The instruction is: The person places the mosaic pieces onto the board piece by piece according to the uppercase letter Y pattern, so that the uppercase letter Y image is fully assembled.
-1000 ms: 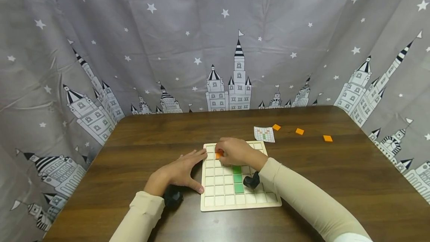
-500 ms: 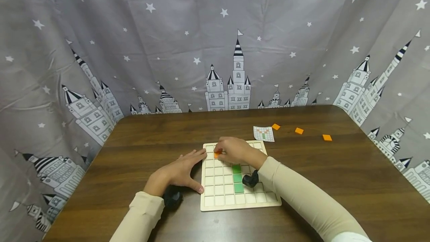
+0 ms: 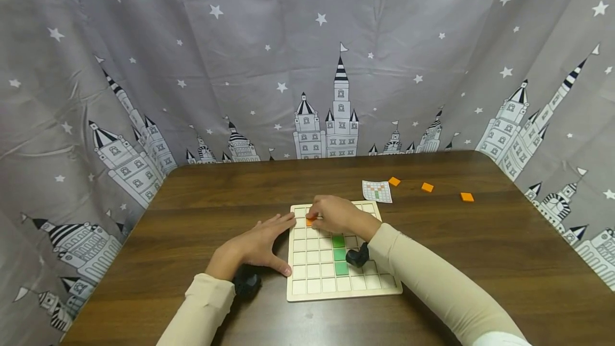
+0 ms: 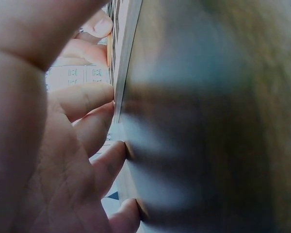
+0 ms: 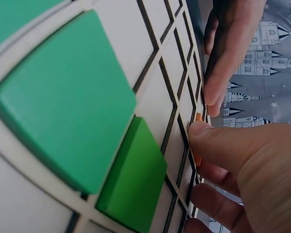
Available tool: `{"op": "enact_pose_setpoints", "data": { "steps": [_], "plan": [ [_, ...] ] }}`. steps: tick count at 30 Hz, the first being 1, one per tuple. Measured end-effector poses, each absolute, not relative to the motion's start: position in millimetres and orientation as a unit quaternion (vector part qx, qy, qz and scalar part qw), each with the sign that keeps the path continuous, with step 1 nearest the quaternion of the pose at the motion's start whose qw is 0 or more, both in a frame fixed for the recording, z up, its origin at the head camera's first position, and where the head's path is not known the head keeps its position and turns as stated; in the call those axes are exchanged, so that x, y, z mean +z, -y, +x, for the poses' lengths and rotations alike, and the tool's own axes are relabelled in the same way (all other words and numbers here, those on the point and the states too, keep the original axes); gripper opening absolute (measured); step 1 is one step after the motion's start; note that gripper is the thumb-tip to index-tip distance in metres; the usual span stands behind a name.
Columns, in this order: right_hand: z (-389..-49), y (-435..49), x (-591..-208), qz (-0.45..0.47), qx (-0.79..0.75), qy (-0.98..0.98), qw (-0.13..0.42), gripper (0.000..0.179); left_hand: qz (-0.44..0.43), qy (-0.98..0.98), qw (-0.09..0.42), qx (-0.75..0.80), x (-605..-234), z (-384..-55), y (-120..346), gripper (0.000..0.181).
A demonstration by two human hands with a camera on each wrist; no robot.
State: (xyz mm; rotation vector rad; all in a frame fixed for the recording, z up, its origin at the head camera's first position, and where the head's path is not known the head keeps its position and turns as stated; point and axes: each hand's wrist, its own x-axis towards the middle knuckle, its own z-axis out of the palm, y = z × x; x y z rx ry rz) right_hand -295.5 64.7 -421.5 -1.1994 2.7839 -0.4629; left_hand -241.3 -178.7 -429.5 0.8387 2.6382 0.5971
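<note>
A pale wooden grid board (image 3: 321,286) lies on the table, with a column of green square tiles (image 3: 340,254) set in its cells. My right hand (image 3: 338,214) reaches over the board's far left part. Its thumb and fingers pinch an orange square tile (image 5: 199,160) at a cell in the second column, and they partly cover it. Along the board's left edge rests my left hand (image 3: 259,244), fingers spread, fingertips and thumb touching the rim. In the left wrist view, some fingertips (image 4: 117,150) of that hand rest on the tabletop.
A small printed card (image 3: 377,191) with a coloured grid pattern lies just beyond the board. To its right are three loose orange tiles (image 3: 427,187), spread apart. The brown wooden table (image 3: 216,191) ends at a grey curtain (image 3: 240,57) printed with castles and stars.
The right hand has shifted very slightly left with the orange tile, which now sits lower at the cell. The left hand and board have stayed in place.
</note>
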Motion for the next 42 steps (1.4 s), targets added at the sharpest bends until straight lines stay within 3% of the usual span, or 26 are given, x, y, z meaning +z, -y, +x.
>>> {"op": "enact_pose_setpoints", "data": {
  "steps": [12,19,25,31,37,42],
  "plan": [
    [-297.6,-72.0,-431.1,-0.434,-0.18,-0.883,-0.002,0.03,0.295,-0.92,0.156,0.206,-428.0,-241.0,179.8,0.116],
    [-300.0,-87.4,-434.0,-0.423,-0.214,-0.88,0.01,0.04,0.296,-0.921,0.157,0.201,-432.0,-243.0,176.7,0.117],
    [-313.5,-129.0,-428.3,-0.403,-0.217,-0.887,-0.063,0.034,0.302,-0.918,0.151,0.208,-432.0,-243.6,176.8,0.117],
    [-336.6,-191.3,-420.8,-0.315,-0.17,-0.926,-0.12,0.026,0.3,-0.918,0.15,0.209,-430.0,-242.2,179.7,0.117],
    [-349.0,-237.6,-424.8,-0.186,-0.135,-0.967,-0.106,0.028,0.304,-0.918,0.15,0.206,-427.8,-241.3,181.2,0.116],
    [-351.9,-251.0,-427.5,-0.135,-0.127,-0.98,-0.075,0.038,0.303,-0.917,0.156,0.209,-427.6,-240.1,180.4,0.117]
  ]
}}
